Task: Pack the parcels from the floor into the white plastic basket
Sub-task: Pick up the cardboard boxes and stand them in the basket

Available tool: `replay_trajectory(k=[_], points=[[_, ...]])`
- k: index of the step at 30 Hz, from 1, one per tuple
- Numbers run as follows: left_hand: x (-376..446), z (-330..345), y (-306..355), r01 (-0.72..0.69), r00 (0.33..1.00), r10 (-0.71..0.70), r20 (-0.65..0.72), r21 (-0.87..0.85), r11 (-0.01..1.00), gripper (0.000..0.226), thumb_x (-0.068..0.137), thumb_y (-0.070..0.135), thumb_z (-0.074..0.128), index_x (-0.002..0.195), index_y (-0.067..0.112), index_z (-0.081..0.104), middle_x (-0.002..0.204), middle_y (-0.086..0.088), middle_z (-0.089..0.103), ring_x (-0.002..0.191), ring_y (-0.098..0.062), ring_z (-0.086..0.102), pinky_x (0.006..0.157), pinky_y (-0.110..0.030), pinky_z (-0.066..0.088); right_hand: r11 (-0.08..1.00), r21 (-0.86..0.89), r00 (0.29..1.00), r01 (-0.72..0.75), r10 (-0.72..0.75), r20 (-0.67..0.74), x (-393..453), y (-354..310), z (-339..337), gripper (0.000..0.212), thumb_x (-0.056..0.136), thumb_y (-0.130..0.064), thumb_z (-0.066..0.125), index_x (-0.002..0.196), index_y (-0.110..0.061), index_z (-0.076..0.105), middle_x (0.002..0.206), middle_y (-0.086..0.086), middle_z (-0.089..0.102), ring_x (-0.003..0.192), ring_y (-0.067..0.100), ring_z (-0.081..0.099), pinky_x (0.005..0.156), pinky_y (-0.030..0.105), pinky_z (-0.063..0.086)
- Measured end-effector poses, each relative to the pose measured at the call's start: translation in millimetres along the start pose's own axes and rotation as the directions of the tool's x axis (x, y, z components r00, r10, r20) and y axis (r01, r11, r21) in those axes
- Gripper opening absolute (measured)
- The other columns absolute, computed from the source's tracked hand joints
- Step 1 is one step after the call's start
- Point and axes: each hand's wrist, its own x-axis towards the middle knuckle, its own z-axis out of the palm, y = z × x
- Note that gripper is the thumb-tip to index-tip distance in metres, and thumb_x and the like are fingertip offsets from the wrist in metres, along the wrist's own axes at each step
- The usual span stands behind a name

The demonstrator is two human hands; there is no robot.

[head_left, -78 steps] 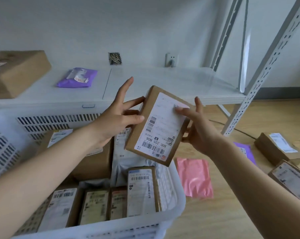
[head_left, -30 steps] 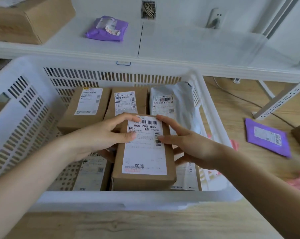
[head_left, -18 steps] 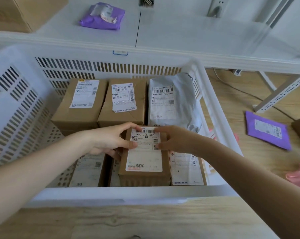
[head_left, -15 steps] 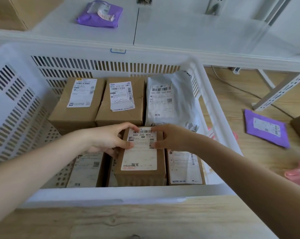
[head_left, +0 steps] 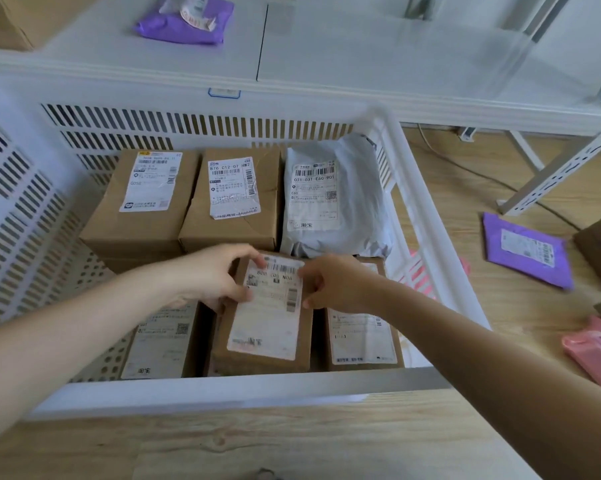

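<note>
We see the brown parcel (head_left: 268,317) lying label-up in the front row of the white basket (head_left: 223,389), between two other boxes. Left hand (head_left: 219,275) and right hand (head_left: 330,285) pinch its far corners with curled fingers. Purple mailer (head_left: 527,251) lies on the floor.

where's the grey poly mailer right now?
Head view: the grey poly mailer lies in the white plastic basket, back right corner, beside the cardboard box labelled 876 C12-07 and just beyond the right hand.
</note>
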Motion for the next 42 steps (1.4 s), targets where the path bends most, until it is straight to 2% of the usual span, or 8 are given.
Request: replay_trajectory(k=[3, 8, 13, 17, 24, 30, 36, 42], points=[[8.5, 15.7, -4.0, 0.030, 0.998, -0.034, 0.057, 0.071, 0.997, 0.042, 0.077, 0.002, 0.071, 0.102, 0.029, 0.051, 0.103, 0.000, 0.056, 0.083, -0.018, 0.062, 0.055, -0.025, 0.056, 0.962, -0.268, 0.998, 0.044, -0.033, 0.044, 8.1, -10.9, 8.3, 0.016, 0.086, -0.012, 0.056, 0.071, -0.013, 0.050, 0.070, -0.003, 0.045, 0.072, 0.017, 0.045, 0.059, 0.023, 0.034], [13.7, 10.9, 4.5, 0.075, 0.988, -0.109, 0.106, 0.280, 0.957, 0.046, 0.072, 0.009, 0.078, 0.101, 0.022, 0.044, 0.100, 0.000, 0.053, 0.082, -0.017, 0.058, 0.058, -0.026, 0.058, 0.931, -0.361, 0.998, 0.062, -0.064, 0.007, 11.5, -13.0, 9.7, 0.019, 0.085, -0.001, 0.048, 0.099, -0.002, 0.061, 0.096, 0.010, 0.057, 0.091, 0.024, 0.053, 0.073, 0.028, 0.042], [12.1, 1.0, 37.9, 0.150, 0.986, -0.166, -0.016, 0.523, 0.839, 0.019, 0.080, 0.021, 0.071, 0.089, 0.017, 0.054, 0.081, -0.003, 0.058, 0.060, -0.013, 0.057, 0.043, -0.019, 0.048, 0.965, -0.261, 0.982, -0.003, -0.047, -0.183, -14.0, -6.3, -20.3, 0.032, 0.085, -0.003, 0.048, 0.114, -0.006, 0.061, 0.116, 0.011, 0.059, 0.109, 0.027, 0.054, 0.088, 0.030, 0.046], [8.8, -2.4, 83.6, 0.092, 0.978, 0.015, -0.210, 0.489, 0.867, 0.011, 0.086, 0.021, 0.063, 0.086, 0.011, 0.060, 0.072, -0.007, 0.069, 0.061, -0.022, 0.067, 0.055, -0.028, 0.057, 0.977, -0.206, 0.933, -0.064, -0.014, -0.360, -48.4, 12.4, -63.9, 0.028, 0.083, -0.007, 0.054, 0.108, -0.013, 0.064, 0.112, 0.010, 0.062, 0.102, 0.026, 0.060, 0.088, 0.034, 0.050], [10.3, 31.5, 163.2, -0.084, 0.827, 0.389, -0.406, 0.595, 0.800, 0.005, 0.087, 0.025, 0.057, 0.087, 0.024, 0.053, 0.076, 0.007, 0.056, 0.057, -0.014, 0.057, 0.048, -0.023, 0.036, 0.969, -0.107, 0.764, -0.221, 0.104, -0.637, -125.9, 87.2, -117.6, 0.015, 0.078, -0.012, 0.062, 0.091, -0.014, 0.071, 0.066, -0.010, 0.047, 0.075, 0.013, 0.048, 0.067, 0.021, 0.033], [34.1, 94.2, 229.9, -0.190, 0.750, 0.484, -0.451, 0.554, 0.811, 0.018, 0.083, 0.020, 0.056, 0.101, 0.019, 0.058, 0.107, -0.008, 0.061, 0.101, -0.028, 0.055, 0.077, -0.030, 0.041, 0.919, -0.018, 0.704, -0.393, 0.289, -0.649, -186.2, 182.9, -123.5, 0.021, 0.080, -0.006, 0.057, 0.097, -0.013, 0.068, 0.084, 0.003, 0.054, 0.080, 0.019, 0.050, 0.070, 0.025, 0.040], [83.3, 170.9, 288.7, -0.167, 0.800, 0.471, -0.372, 0.615, 0.770, 0.014, 0.083, 0.015, 0.055, 0.096, 0.016, 0.061, 0.088, -0.005, 0.059, 0.085, -0.023, 0.053, 0.063, -0.024, 0.040, 0.888, 0.003, 0.686, -0.460, 0.358, -0.633, -218.4, 271.1, -125.0, 0.029, 0.081, -0.001, 0.050, 0.100, -0.016, 0.066, 0.091, 0.005, 0.055, 0.082, 0.020, 0.048, 0.069, 0.025, 0.036], [144.5, 244.6, 308.3, -0.131, 0.840, 0.437, -0.321, 0.661, 0.739, 0.011, 0.079, 0.020, 0.059, 0.088, 0.025, 0.053, 0.109, -0.006, 0.061, 0.093, -0.027, 0.054, 0.070, -0.026, 0.039, 0.842, 0.087, 0.633, -0.533, 0.465, -0.619, -252.6, 357.0, -128.4, 0.038, 0.079, 0.004, 0.045, 0.102, -0.017, 0.067, 0.102, 0.008, 0.062, 0.083, 0.020, 0.051, 0.066, 0.025, 0.037]])
